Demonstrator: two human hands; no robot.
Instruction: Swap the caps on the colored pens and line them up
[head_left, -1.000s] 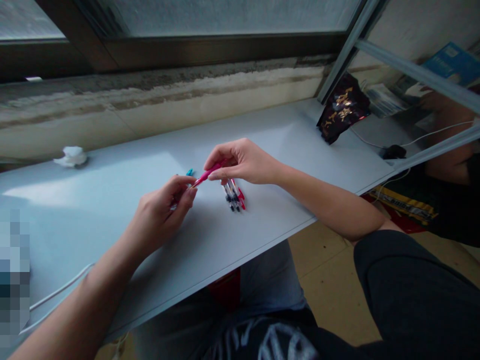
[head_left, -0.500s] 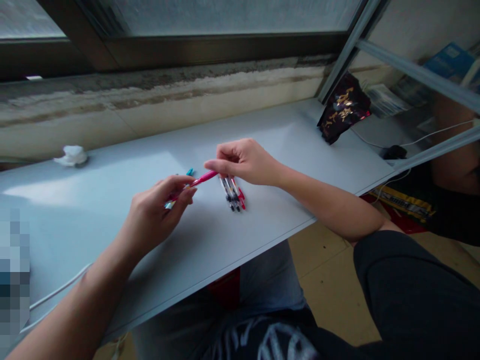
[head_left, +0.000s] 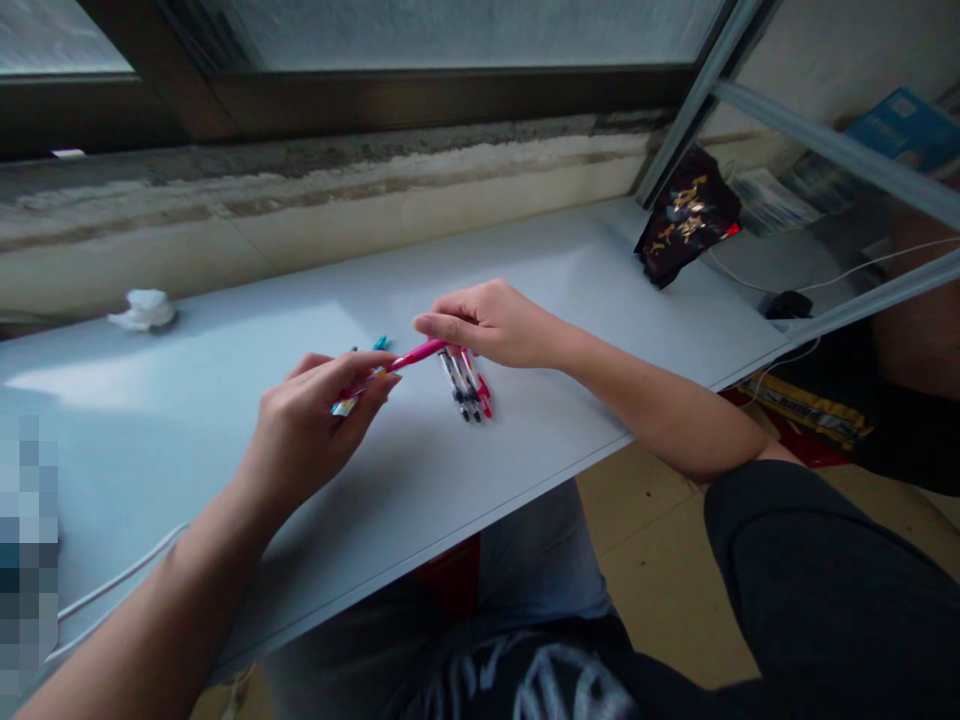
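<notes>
A pink pen (head_left: 411, 357) spans the gap between my two hands just above the white table (head_left: 225, 400). My right hand (head_left: 491, 322) pinches its far end with fingers curled. My left hand (head_left: 311, 425) is closed on its near end, where a pale tip shows. A small bunch of pens (head_left: 466, 382), black and red, lies on the table right under my right hand. A teal pen (head_left: 379, 344) peeks out behind the pink one.
A crumpled white tissue (head_left: 145, 310) lies at the back left. A dark snack bag (head_left: 686, 220) leans at the back right beside a metal frame. A white cable (head_left: 120, 580) runs along the near left edge. Another person's arm (head_left: 919, 330) shows at far right.
My right hand has lowered slightly and the pink pen has tipped flatter. My left hand has slid a little towards me along the pen.
</notes>
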